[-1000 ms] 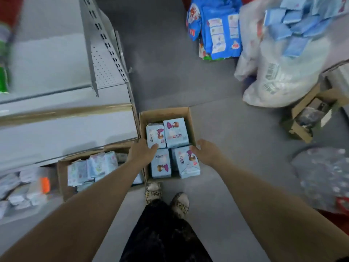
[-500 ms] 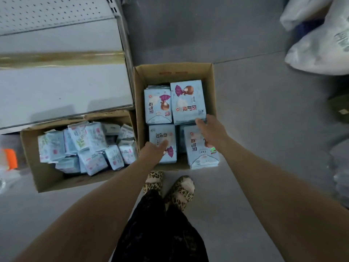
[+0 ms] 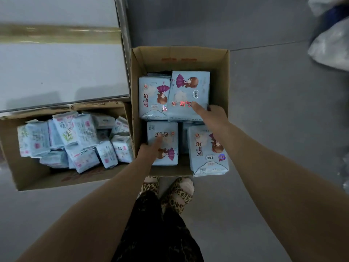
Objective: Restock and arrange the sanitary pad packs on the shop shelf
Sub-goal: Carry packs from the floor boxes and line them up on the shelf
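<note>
An open cardboard box (image 3: 179, 53) on the floor holds several light-blue sanitary pad packs printed with a cartoon girl. My left hand (image 3: 149, 148) grips the near-left pack (image 3: 166, 148): the thumb lies on top and the fingers are hidden at its left edge. My right hand (image 3: 211, 114) holds the far-right pack (image 3: 188, 87), with the thumb pressed on its near end and the fingers curled at its right side. Another pack (image 3: 207, 152) leans over the box's near-right corner. A fourth pack (image 3: 153, 95) lies at the far left.
A second cardboard box (image 3: 37, 178) on the left holds several smaller pale pad packs (image 3: 75, 137). Behind it is the white bottom shelf (image 3: 56, 72) with a gold price strip. White plastic bags (image 3: 330, 48) sit at the top right. My slippered feet (image 3: 179, 193) stand against the box.
The view has dropped closer to the box. My right hand moved from the near-right pack up to the far-right pack. My left thumb slid further onto the near-left pack.
</note>
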A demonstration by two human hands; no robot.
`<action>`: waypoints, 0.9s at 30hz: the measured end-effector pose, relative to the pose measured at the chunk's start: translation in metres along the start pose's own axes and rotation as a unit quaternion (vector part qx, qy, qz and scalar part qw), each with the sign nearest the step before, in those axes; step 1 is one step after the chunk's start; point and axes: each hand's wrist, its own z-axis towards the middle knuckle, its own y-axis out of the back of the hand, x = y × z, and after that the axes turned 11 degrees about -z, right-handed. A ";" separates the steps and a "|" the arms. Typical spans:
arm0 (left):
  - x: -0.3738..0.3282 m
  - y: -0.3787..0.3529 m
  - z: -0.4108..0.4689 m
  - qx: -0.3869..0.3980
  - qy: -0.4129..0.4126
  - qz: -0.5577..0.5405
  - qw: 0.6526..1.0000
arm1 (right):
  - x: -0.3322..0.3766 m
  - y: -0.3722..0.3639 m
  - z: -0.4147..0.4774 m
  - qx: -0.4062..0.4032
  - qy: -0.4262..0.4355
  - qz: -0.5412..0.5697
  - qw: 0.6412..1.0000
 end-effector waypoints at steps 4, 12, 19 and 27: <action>0.001 0.002 0.004 0.053 0.005 -0.028 0.998 | -0.009 -0.001 0.017 -0.010 0.009 0.016 1.000; -0.001 -0.005 -0.007 0.119 0.043 -0.094 0.988 | 0.001 0.005 0.016 0.031 -0.008 0.044 0.999; 0.003 0.002 -0.007 0.107 0.033 -0.098 0.989 | 0.005 0.002 0.008 0.029 -0.030 0.049 0.998; -0.006 0.009 -0.015 0.075 0.034 -0.078 0.994 | 0.016 0.007 -0.014 -0.001 -0.044 0.114 0.993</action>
